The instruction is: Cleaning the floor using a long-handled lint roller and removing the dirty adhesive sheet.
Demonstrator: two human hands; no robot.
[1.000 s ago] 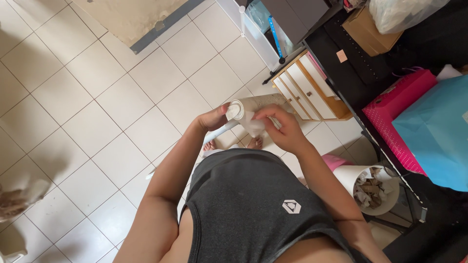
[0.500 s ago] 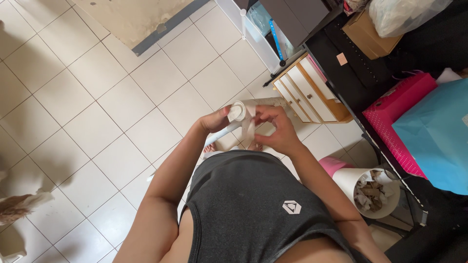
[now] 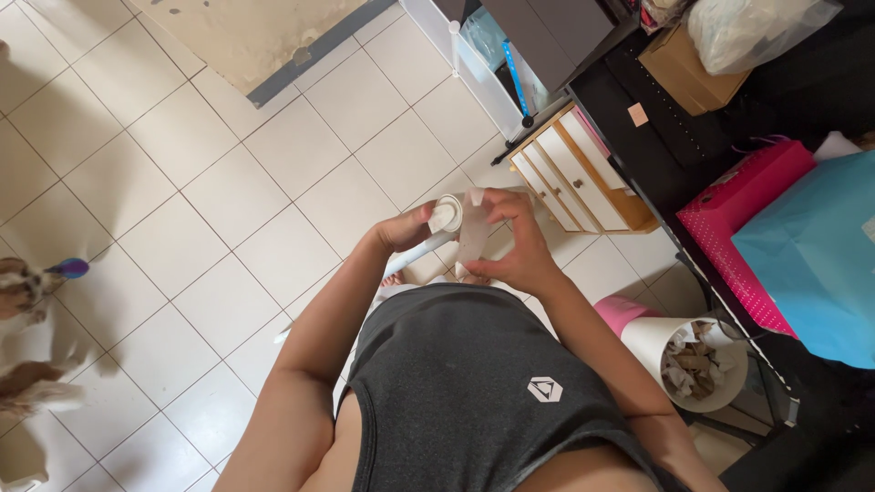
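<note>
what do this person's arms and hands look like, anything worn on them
Both arms are bare from shoulder to wrist: the dark grey top is sleeveless, with a small white geometric logo on it. The left hand and right hand are bare too, with no gloves, and no rings, watch or bracelets visible from this view.

Pale square floor tiles (image 3: 210,191) run to a small wooden drawer chest (image 3: 574,173) beside a black table (image 3: 674,118).

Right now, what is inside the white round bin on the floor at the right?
The white bin holds crumpled brown paper scraps, filling it almost to the rim. Anything beneath that top layer is covered and cannot be seen.
</note>
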